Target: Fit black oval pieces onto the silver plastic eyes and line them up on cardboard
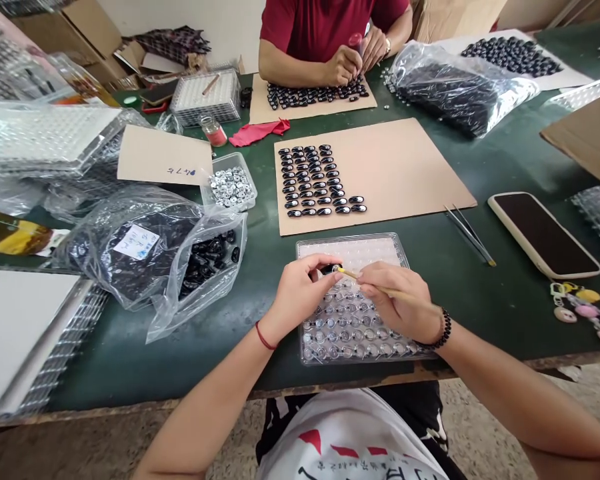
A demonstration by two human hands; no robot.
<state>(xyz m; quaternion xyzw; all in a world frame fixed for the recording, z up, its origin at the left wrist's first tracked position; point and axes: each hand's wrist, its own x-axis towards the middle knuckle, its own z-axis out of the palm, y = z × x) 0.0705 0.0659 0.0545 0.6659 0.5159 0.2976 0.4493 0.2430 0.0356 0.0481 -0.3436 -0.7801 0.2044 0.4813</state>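
Note:
My left hand [297,293] pinches a small dark bead [329,269] between thumb and fingers, above a clear plastic blister tray [375,248] of small round pieces at the table's near edge. My right hand [397,300] grips a thin wooden stick [365,281] like a pen, its tip touching the bead. Just beyond the tray, a brown cardboard sheet [405,167] carries rows of black oval beads [315,180].
An open plastic bag of black beads [200,260] lies to the left, a small tub of silver pieces [230,187] behind it. Tweezers [470,235], a phone [543,233] and a keychain [580,307] lie to the right. A person in red [330,40] works opposite.

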